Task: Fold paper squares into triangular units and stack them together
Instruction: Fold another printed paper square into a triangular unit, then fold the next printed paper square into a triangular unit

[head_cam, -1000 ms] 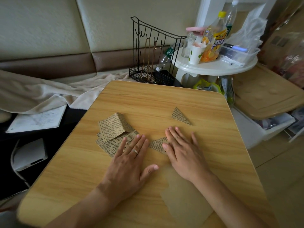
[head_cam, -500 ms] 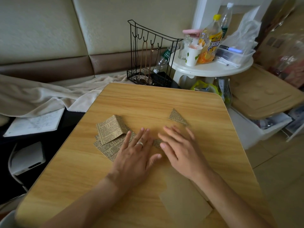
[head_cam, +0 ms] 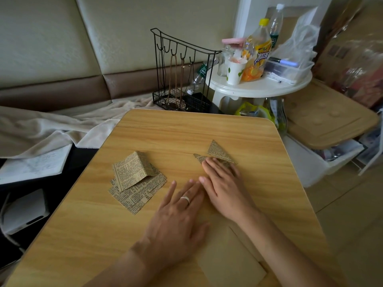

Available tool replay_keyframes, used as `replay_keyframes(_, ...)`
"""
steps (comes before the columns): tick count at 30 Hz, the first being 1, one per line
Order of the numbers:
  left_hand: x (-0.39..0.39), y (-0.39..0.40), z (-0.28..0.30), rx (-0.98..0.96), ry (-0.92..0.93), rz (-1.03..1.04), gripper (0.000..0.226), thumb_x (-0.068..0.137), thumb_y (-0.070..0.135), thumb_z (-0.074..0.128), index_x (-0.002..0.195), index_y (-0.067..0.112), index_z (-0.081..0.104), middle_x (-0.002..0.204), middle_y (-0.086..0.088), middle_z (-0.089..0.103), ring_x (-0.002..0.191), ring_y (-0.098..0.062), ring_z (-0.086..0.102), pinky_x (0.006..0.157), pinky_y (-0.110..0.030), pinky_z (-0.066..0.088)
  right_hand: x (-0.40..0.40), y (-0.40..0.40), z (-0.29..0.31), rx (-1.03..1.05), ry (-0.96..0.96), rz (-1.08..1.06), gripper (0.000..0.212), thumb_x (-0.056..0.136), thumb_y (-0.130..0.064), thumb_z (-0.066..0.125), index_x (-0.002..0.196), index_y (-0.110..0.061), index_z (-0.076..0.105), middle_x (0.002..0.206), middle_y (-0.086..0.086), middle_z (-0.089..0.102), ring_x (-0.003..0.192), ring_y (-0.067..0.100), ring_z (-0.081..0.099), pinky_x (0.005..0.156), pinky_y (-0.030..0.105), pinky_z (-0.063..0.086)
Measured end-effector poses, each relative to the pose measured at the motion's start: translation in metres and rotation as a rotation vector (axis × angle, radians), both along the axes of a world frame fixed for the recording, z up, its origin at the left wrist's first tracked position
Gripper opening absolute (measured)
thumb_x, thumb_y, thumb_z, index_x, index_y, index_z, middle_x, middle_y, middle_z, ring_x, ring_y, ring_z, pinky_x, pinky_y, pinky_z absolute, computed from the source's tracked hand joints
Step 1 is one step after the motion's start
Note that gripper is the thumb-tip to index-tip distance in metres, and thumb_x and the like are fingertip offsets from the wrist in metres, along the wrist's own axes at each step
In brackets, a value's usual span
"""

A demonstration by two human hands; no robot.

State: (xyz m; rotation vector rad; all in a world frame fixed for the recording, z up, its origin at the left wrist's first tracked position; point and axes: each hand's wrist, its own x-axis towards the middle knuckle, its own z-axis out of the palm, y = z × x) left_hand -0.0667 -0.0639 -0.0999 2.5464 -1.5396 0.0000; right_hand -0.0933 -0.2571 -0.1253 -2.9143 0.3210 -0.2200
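While newsprint squares (head_cam: 136,183) lie unreadable on the table (head_cam: 186,131), triangles (head_cam: 217,152) are pressed by the flat right hand (head_cam: 224,183); the left hand (head_cam: 178,220) is spread empty.

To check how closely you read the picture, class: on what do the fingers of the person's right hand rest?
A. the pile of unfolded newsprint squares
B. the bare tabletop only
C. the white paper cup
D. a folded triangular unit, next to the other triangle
D: the right hand lies flat with its fingertips on a folded triangle that meets the first triangle, well apart from the pile of squares.
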Motion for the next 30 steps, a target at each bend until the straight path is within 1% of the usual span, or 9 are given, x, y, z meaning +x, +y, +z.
replay_keyframes(4, -0.010, 0.002, -0.002, -0.013, 0.032, -0.052, 0.086, 0.092, 0.068, 0.038, 0.161, 0.018, 0.028, 0.169, 0.003, 0.020, 0.157, -0.011, 0.002, 0.128, -0.048, 0.006, 0.003, -0.001, 0.000, 0.049, 0.017, -0.004, 0.066, 0.107, -0.053, 0.010, 0.165, -0.025, 0.020, 0.173, -0.011, 0.013, 0.158, 0.002, 0.002, 0.129, 0.038, 0.000)
replay_keyframes(7, -0.010, 0.003, -0.006, 0.021, 0.045, -0.063, 0.090, 0.091, 0.072, 0.031, 0.164, 0.021, 0.015, 0.171, 0.006, 0.007, 0.156, -0.007, -0.011, 0.128, -0.043, -0.007, -0.001, 0.001, 0.003, 0.087, -0.022, -0.003, 0.071, 0.104, -0.055, 0.007, 0.164, -0.021, 0.025, 0.172, -0.008, 0.017, 0.158, 0.004, 0.004, 0.129, 0.033, 0.001)
replay_keyframes(10, -0.004, 0.006, -0.008, 0.016, 0.014, -0.044, 0.086, 0.093, 0.068, 0.029, 0.164, 0.023, 0.014, 0.172, 0.007, 0.004, 0.156, -0.006, -0.012, 0.128, -0.040, -0.009, -0.006, 0.003, 0.001, 0.045, 0.002, 0.000, 0.065, 0.108, -0.050, 0.016, 0.164, -0.017, 0.026, 0.172, -0.004, 0.020, 0.159, 0.007, 0.007, 0.129, 0.034, 0.005)
replay_keyframes(17, 0.010, 0.015, -0.012, -0.069, 0.059, -0.037, 0.068, 0.100, 0.055, 0.030, 0.160, 0.022, 0.032, 0.168, 0.003, 0.025, 0.157, -0.012, 0.010, 0.129, -0.042, 0.008, -0.007, 0.005, 0.002, 0.028, 0.022, 0.004, 0.063, 0.110, -0.048, 0.017, 0.165, -0.018, 0.022, 0.173, -0.005, 0.014, 0.159, 0.006, 0.002, 0.128, 0.035, 0.004)
replay_keyframes(21, 0.016, 0.016, -0.008, -0.118, 0.056, -0.016, 0.062, 0.101, 0.051, 0.032, 0.155, 0.022, 0.043, 0.164, 0.003, 0.036, 0.155, -0.014, 0.023, 0.129, -0.038, 0.011, -0.009, 0.018, 0.014, 0.095, -0.188, 0.043, 0.064, 0.109, -0.048, 0.017, 0.155, -0.014, 0.046, 0.166, 0.001, 0.036, 0.157, 0.013, 0.022, 0.128, 0.039, 0.018)
replay_keyframes(22, 0.019, 0.016, -0.005, -0.161, 0.054, 0.003, 0.057, 0.102, 0.047, 0.037, 0.150, 0.020, 0.050, 0.158, 0.001, 0.045, 0.151, -0.017, 0.035, 0.127, -0.041, 0.022, -0.009, 0.025, 0.016, 0.094, -0.237, 0.073, 0.063, 0.109, -0.046, 0.019, 0.151, -0.012, 0.052, 0.163, 0.002, 0.042, 0.155, 0.015, 0.029, 0.127, 0.040, 0.022)
replay_keyframes(24, 0.031, 0.019, 0.000, -0.294, -0.009, 0.075, 0.042, 0.098, 0.031, 0.048, 0.131, 0.013, 0.066, 0.136, -0.005, 0.064, 0.126, -0.027, 0.061, 0.107, -0.045, 0.049, -0.010, 0.043, 0.016, 0.101, -0.254, 0.143, 0.057, 0.109, -0.042, 0.026, 0.146, -0.011, 0.057, 0.158, 0.004, 0.048, 0.152, 0.017, 0.036, 0.125, 0.040, 0.028)
replay_keyframes(26, 0.049, 0.025, 0.002, -0.372, -0.083, 0.237, 0.029, 0.092, 0.016, 0.058, 0.116, 0.009, 0.072, 0.122, -0.011, 0.069, 0.110, -0.033, 0.067, 0.091, -0.045, 0.058, -0.011, 0.057, 0.009, 0.068, -0.194, 0.209, 0.053, 0.109, -0.039, 0.030, 0.145, -0.012, 0.057, 0.157, 0.004, 0.049, 0.151, 0.017, 0.037, 0.125, 0.039, 0.027)
replay_keyframes(30, 0.081, 0.039, 0.003, -0.227, -0.030, 0.520, 0.045, 0.094, 0.010, 0.065, 0.137, 0.006, 0.055, 0.149, -0.017, 0.051, 0.140, -0.036, 0.047, 0.110, -0.049, 0.046, -0.011, 0.061, -0.001, 0.087, -0.143, 0.230, 0.045, 0.108, -0.033, 0.039, 0.148, -0.016, 0.053, 0.159, 0.000, 0.046, 0.153, 0.014, 0.033, 0.126, 0.038, 0.024)
